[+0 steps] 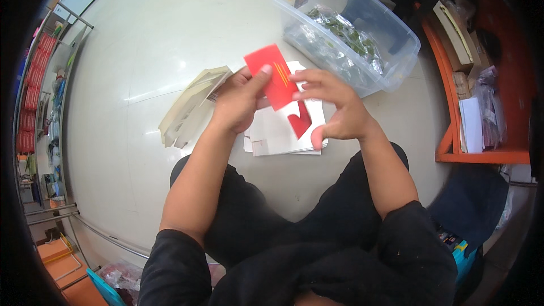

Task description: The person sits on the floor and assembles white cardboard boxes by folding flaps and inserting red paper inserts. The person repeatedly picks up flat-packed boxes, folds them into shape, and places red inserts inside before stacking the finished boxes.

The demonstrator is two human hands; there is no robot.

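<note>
Pinched between the thumb and fingers of my left hand (235, 102) is a red card (280, 92) with thin gold lines on it, held tilted above the floor. My right hand (340, 110) has its fingers spread, and their slightly blurred tips are at the card's right edge. Whether they touch it I cannot tell. Below both hands lies a stack of white sheets (274, 131) on the floor. A second red piece (303, 120) with a curved edge shows on top of the stack, partly hidden by the card.
Left of the stack stands a cream cardboard piece (190, 105). A clear plastic bin (399, 71) holds bagged green leaves (354, 37) at the upper right. An orange shelf (481, 156) is to the right, a metal rack (71, 79) to the left.
</note>
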